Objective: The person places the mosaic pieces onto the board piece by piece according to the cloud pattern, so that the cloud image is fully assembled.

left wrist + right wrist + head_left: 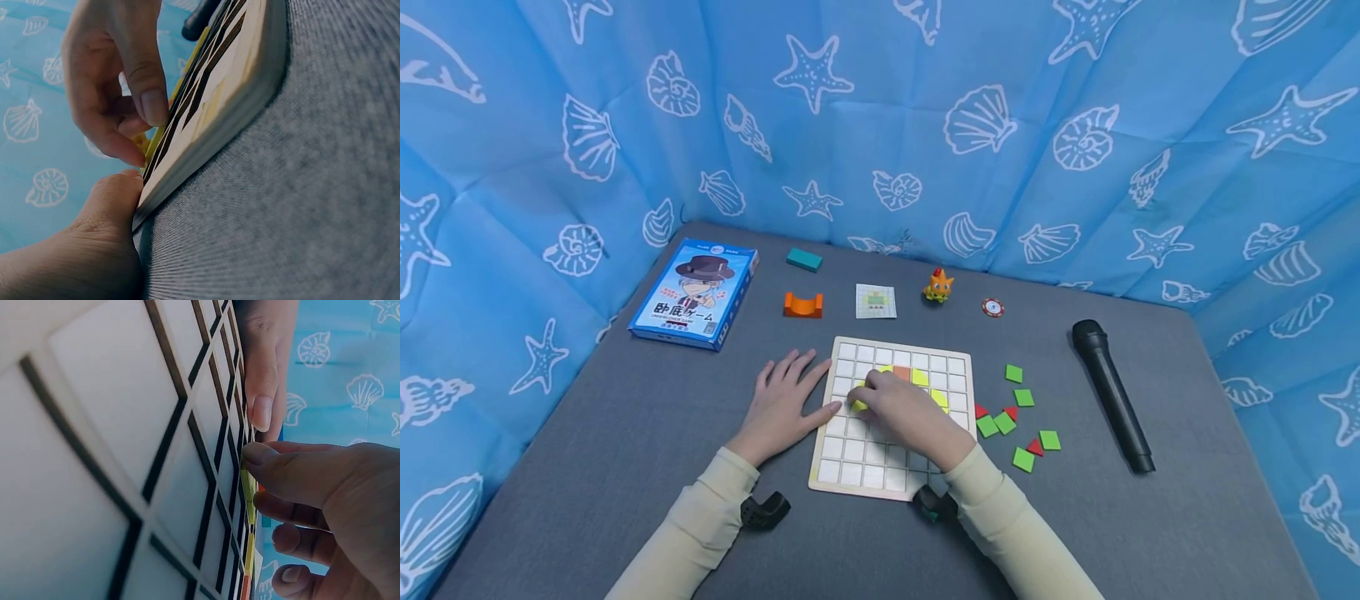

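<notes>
Two hands on it: my left hand [780,406] lies flat steadying the board [850,467] while my right hand [904,411] pinches a yellow tile [858,405], so I'd seat it squarely in its cell.

- Head view: bright, even, diffuse light with no glare; only soft, short shadows lie under the hands and the microphone [1111,406] on the grey table [595,433].
- Wide-angle lens bends the blue curtain [925,108] and the table edges outward toward the corners.
- Left wrist view: the near table weave is blurred.
- Right wrist view: the closest board squares [94,456] look soft and pale, slightly washed out; the fingers [262,412] are sharper.
</notes>
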The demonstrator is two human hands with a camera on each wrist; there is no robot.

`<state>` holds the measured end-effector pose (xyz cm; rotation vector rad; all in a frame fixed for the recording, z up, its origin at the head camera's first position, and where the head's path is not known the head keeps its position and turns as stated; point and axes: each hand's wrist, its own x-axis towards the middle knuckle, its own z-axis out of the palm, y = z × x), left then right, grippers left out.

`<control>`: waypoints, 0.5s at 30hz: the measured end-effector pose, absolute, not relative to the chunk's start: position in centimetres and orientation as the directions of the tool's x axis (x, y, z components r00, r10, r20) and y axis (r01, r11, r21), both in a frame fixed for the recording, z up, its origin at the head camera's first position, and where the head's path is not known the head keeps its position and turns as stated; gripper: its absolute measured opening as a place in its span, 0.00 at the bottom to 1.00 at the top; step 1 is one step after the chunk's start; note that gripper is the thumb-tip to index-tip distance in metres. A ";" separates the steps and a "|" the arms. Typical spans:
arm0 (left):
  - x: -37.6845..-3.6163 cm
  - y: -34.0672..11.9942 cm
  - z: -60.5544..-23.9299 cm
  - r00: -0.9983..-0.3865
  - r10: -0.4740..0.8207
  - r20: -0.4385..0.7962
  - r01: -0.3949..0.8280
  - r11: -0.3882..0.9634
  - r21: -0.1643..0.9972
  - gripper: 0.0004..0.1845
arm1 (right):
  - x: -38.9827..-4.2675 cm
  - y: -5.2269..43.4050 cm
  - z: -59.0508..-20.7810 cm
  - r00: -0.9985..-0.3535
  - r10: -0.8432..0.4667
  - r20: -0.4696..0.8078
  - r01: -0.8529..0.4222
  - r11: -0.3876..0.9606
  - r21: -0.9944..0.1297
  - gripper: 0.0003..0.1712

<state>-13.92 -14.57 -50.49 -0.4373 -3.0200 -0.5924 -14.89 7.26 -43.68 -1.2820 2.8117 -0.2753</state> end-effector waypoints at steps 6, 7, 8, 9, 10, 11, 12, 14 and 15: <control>-13.9 -14.6 -50.4 -0.960 0.269 0.081 0.280 0.889 0.362 0.39 | -14.9 7.4 -43.7 -0.654 -0.755 0.051 -0.750 0.638 -0.173 0.16; -13.9 -14.5 -50.4 -0.960 0.269 0.081 0.280 0.889 0.362 0.39 | -14.9 7.5 -43.8 -0.655 -0.754 0.048 -0.749 0.640 -0.171 0.16; -13.9 -14.6 -50.3 -0.960 0.269 0.082 0.280 0.888 0.364 0.39 | -14.9 7.5 -43.8 -0.655 -0.754 0.046 -0.749 0.641 -0.171 0.15; -13.9 -14.6 -50.3 -0.959 0.270 0.082 0.281 0.887 0.365 0.39 | -14.9 7.6 -43.9 -0.656 -0.753 0.043 -0.748 0.642 -0.169 0.15; -13.9 -14.6 -50.3 -0.959 0.271 0.083 0.282 0.887 0.366 0.39 | -15.0 7.6 -43.9 -0.656 -0.753 0.043 -0.748 0.642 -0.168 0.15; -13.9 -14.6 -50.2 -0.959 0.271 0.084 0.283 0.886 0.368 0.39 | -15.0 7.7 -43.9 -0.656 -0.754 0.042 -0.749 0.642 -0.166 0.15; -13.9 -14.6 -50.2 -0.959 0.271 0.084 0.283 0.886 0.368 0.39 | -15.0 7.7 -43.9 -0.654 -0.755 0.041 -0.750 0.640 -0.168 0.15; -13.8 -14.6 -50.2 -0.959 0.270 0.083 0.281 0.886 0.368 0.39 | -15.1 8.0 -43.8 -0.650 -0.759 0.046 -0.752 0.633 -0.183 0.16; -13.8 -14.6 -50.2 -0.959 0.270 0.082 0.281 0.887 0.367 0.39 | -15.1 8.2 -43.6 -0.647 -0.761 0.056 -0.755 0.627 -0.193 0.16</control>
